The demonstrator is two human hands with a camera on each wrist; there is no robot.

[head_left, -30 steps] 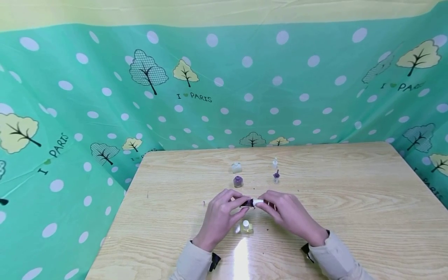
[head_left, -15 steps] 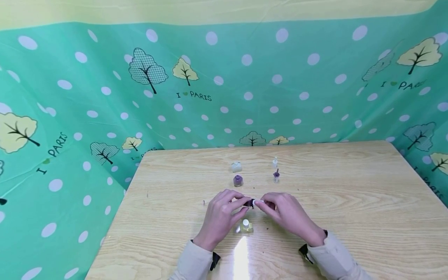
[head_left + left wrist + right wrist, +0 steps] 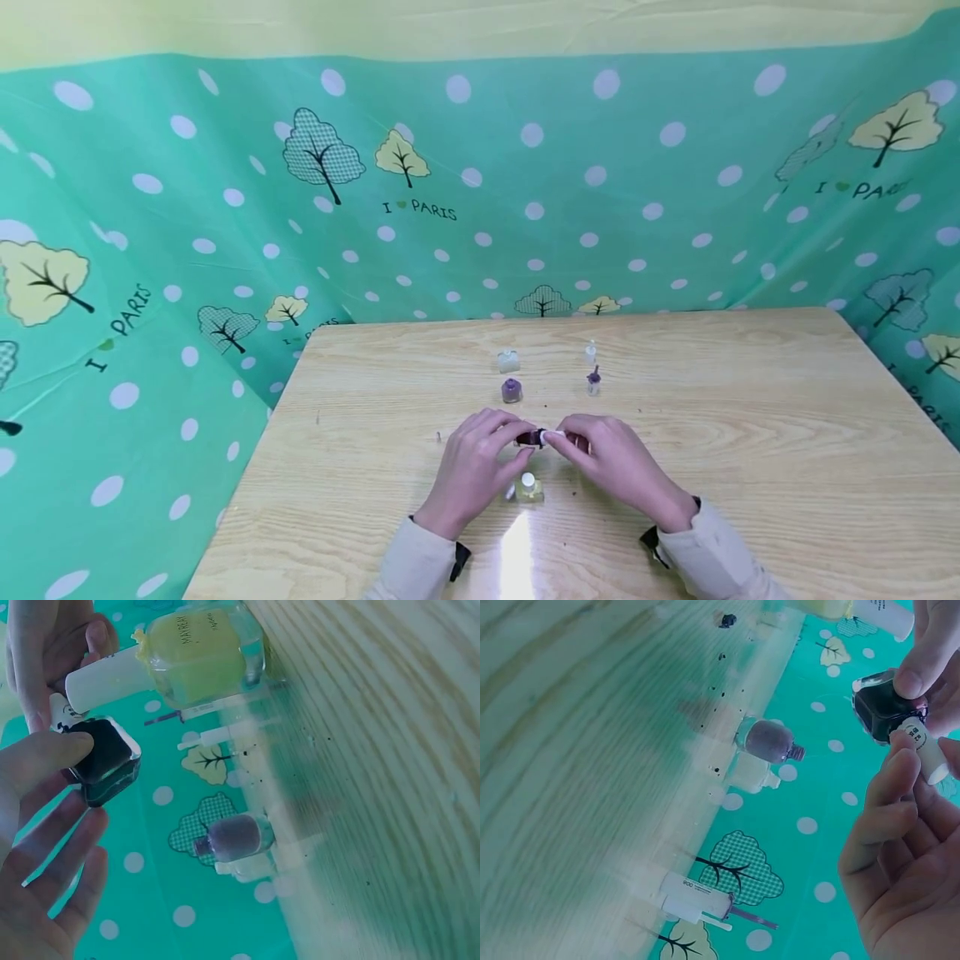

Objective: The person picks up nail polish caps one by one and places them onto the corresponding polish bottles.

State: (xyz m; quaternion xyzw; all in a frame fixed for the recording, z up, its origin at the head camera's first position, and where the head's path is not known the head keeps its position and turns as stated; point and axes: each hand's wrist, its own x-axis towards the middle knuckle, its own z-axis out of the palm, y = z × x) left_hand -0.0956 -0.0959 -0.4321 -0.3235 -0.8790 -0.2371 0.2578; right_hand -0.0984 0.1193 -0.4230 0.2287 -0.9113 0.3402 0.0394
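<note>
My left hand holds a small dark nail polish bottle on its side above the table. The thumb presses on the flat of its glass in the left wrist view. At the bottle's neck is a white cap with small print, which my right hand pinches between thumb and fingers. Dark polish marks the neck beside the cap. Just below the hands, a yellow nail polish bottle stands upright with its white cap on.
Farther back stand an uncapped purple bottle and an uncapped pale bottle. To their right, a cap with a purple brush and one with a white brush stand brush-up. Dark specks dot the wooden table.
The right fingers have shifted slightly on the white cap. Both hands stay in nearly the same place, with the dark bottle still between them.
</note>
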